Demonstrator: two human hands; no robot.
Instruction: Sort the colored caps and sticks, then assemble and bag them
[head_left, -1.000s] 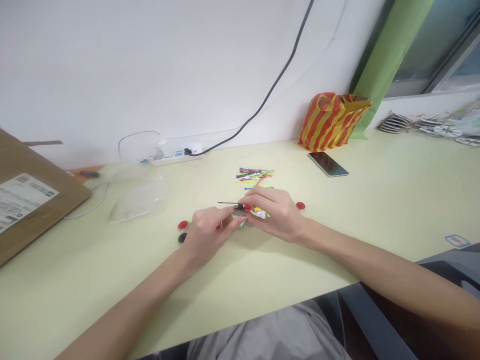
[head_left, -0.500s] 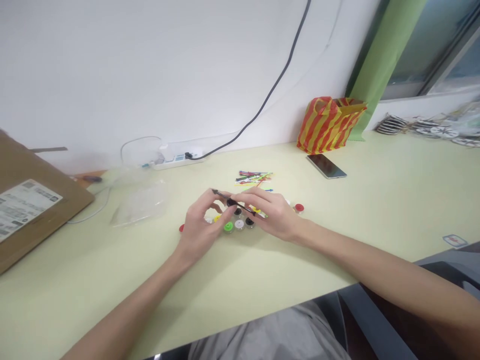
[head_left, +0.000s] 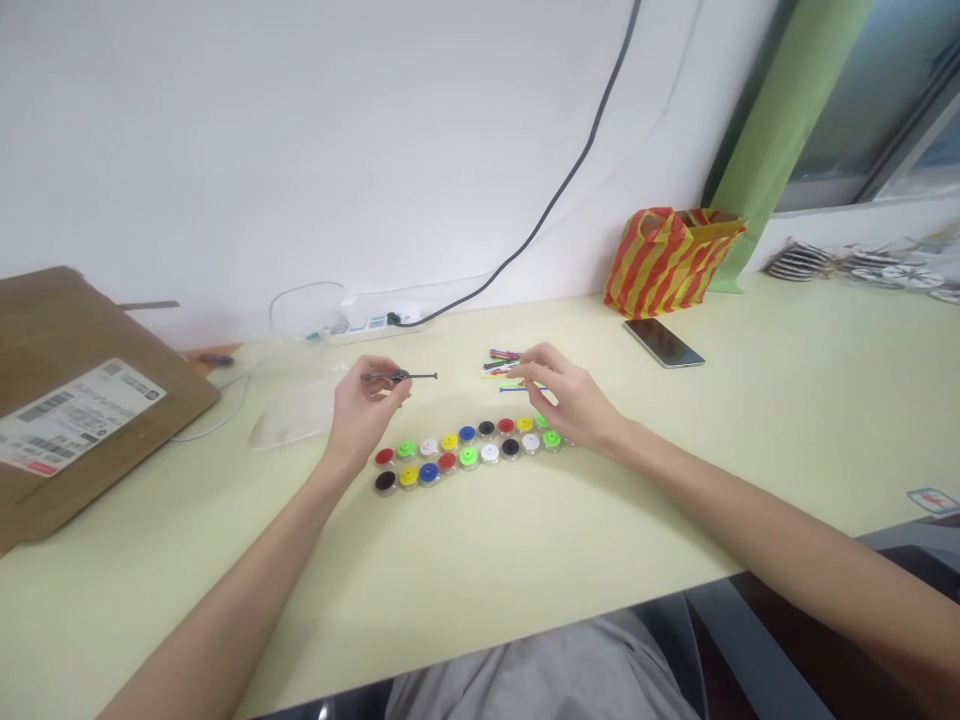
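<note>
My left hand (head_left: 366, 405) is closed on a small black piece with thin black arms (head_left: 421, 376), held above the table. To the right, my right hand (head_left: 566, 395) is over a loose pile of thin coloured sticks (head_left: 499, 368), its thumb and fingers apart. Whether its fingertips touch a stick is too small to tell. In front of both hands, two rows of small round caps in several colours lie on the table, among them a green one (head_left: 469, 457) and a blue one (head_left: 428, 473). The right ends of the rows are partly behind my right hand.
A cardboard box (head_left: 67, 400) stands at the left, beside a clear plastic bag (head_left: 296, 410). Along the wall is a power strip (head_left: 375, 322) with a black cable. A phone (head_left: 664, 343) and a red-and-yellow striped bag (head_left: 667, 265) are at the back right.
My hands have moved apart. The left has gone left with the black piece, and the right has let go of it and moved toward the sticks. The rows of caps are now uncovered.
</note>
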